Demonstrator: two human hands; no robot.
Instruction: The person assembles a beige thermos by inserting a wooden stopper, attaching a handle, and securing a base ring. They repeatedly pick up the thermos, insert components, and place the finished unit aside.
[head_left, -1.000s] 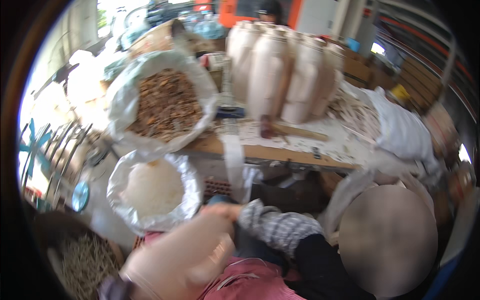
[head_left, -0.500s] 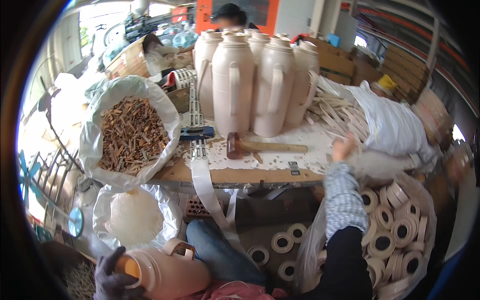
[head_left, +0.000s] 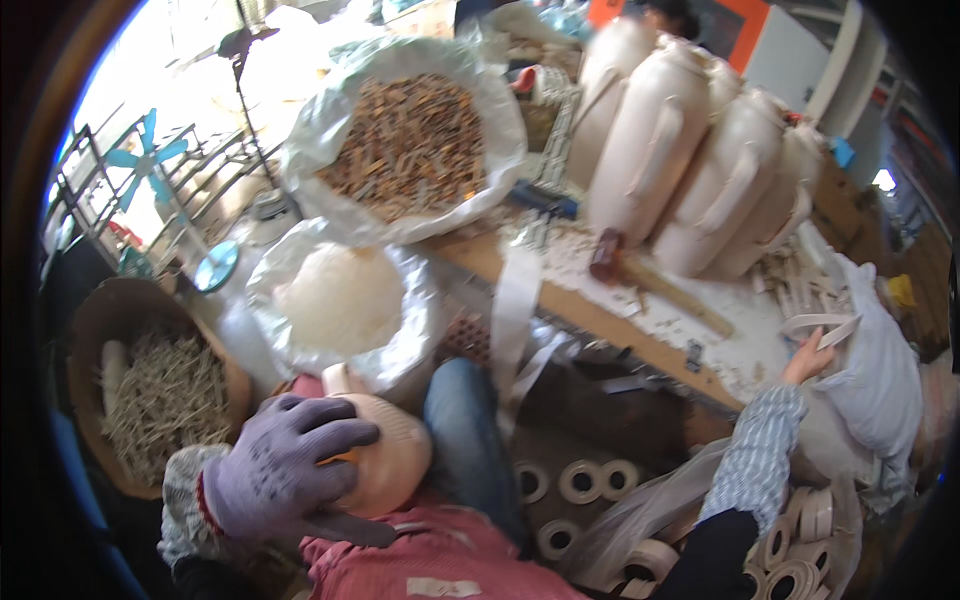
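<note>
My left hand [head_left: 295, 465], in a purple-grey knitted glove, grips the mouth end of a pale pink thermos flask [head_left: 395, 450] lying tilted across my lap. Its fingers curl over the rim, with the thumb held apart, and a bit of orange shows beneath them. The flask's handle points up and away from me. Out to the right, my bare right hand [head_left: 808, 360] pinches a cream plastic strip [head_left: 838, 328] at the table's right end. Close by lies a pile of similar strips [head_left: 800, 285]. A mallet [head_left: 675, 292] rests on the table, its brown head toward the left.
Several upright flasks [head_left: 645, 150] crowd the table. To the left stand a sack of brown chips [head_left: 410, 145], a bag of whitish material [head_left: 340, 300] and a bin of thin sticks [head_left: 165, 410]. Cream rings [head_left: 580, 482] lie below; a white sack [head_left: 880, 370] leans at right.
My view has swung left and tilted. My right hand now has a cream strip lifted in its fingers. My left hand has moved up with the flask, and its fingers now reach across the mouth.
</note>
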